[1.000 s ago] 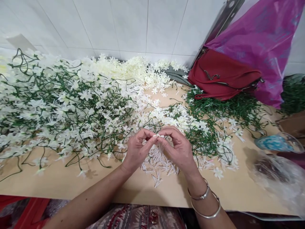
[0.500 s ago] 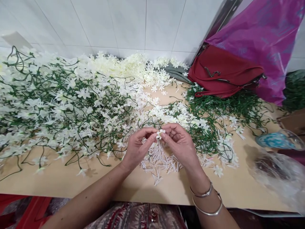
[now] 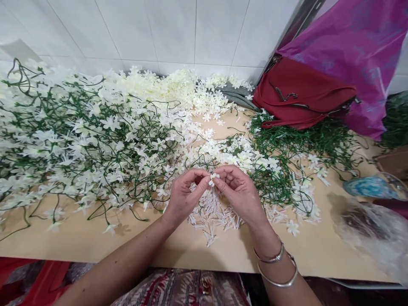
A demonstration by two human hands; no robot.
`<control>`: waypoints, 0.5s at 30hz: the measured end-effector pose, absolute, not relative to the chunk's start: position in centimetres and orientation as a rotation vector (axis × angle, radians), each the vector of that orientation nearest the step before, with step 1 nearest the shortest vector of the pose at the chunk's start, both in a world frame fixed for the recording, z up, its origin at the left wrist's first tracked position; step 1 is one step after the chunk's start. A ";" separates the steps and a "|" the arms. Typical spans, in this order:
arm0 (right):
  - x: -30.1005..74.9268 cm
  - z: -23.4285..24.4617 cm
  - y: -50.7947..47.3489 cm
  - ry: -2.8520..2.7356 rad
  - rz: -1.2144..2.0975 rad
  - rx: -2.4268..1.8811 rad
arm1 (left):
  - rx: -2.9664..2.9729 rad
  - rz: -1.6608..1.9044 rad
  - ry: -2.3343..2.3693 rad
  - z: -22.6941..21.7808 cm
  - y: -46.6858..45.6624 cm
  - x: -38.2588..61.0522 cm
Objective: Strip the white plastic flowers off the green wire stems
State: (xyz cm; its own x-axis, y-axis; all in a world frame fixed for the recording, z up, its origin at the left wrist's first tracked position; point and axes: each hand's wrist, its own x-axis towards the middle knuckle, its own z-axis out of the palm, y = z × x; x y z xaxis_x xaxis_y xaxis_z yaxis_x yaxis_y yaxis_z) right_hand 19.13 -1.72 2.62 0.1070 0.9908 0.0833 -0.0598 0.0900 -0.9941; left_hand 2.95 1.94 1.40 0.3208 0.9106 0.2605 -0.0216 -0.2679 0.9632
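Note:
Between my two hands, over the middle of the table, is a small white artificial flower point(image 3: 213, 179). My left hand point(image 3: 188, 191) pinches it from the left with thumb and forefinger. From the other side, my right hand point(image 3: 238, 190) closes thumb and fingertips on its petals. Below the hands lies a heap of thin white sticks point(image 3: 218, 214), which look like stamens. Loose white blossoms point(image 3: 236, 151) are piled just beyond my fingers. The back of the flower is hidden by my fingers.
Finished-looking white flowers on green stems point(image 3: 105, 140) cover the table's left side. Green stems point(image 3: 306, 142) lie at right under a red bag point(image 3: 306, 93). A purple plastic sheet point(image 3: 353, 55), a blue-white item point(image 3: 366, 187) and a clear plastic bag point(image 3: 372, 229) are farther right.
The flower has turned slightly between my fingers, so its petals show at a different angle. Both hands have stayed in nearly the same place.

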 end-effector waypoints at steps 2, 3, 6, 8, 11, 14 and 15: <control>19.1 2.4 -1.7 -1.151 1.071 -1.160 | 1.579 1.149 0.857 1.5 2.0 2.9; 19.0 2.4 -1.7 -1.169 1.048 -1.170 | 1.592 1.158 0.871 1.5 2.0 2.9; 18.9 2.5 -1.7 -1.258 0.935 -1.210 | 1.614 1.166 0.913 1.5 1.9 2.8; 18.8 2.7 -1.7 -1.336 0.810 -1.224 | 1.586 1.157 0.936 1.6 1.9 2.9; 18.7 3.2 -1.7 -1.459 0.573 -1.204 | 1.478 1.134 0.942 1.7 1.9 3.0; 18.9 3.5 -1.9 -1.521 0.412 -1.189 | 1.353 1.121 0.933 1.6 2.1 3.1; 19.0 3.5 -1.9 -1.512 0.383 -1.190 | 1.315 1.130 0.935 1.6 2.2 3.1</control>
State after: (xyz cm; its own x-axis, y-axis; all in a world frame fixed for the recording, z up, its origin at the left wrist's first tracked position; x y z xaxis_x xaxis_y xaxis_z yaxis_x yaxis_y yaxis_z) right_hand 18.98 -1.90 3.51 0.1271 0.8261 0.5490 0.4651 0.4393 -0.7686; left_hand 3.11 2.17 1.59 0.2304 0.9685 0.0942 -0.0889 -0.0755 0.9932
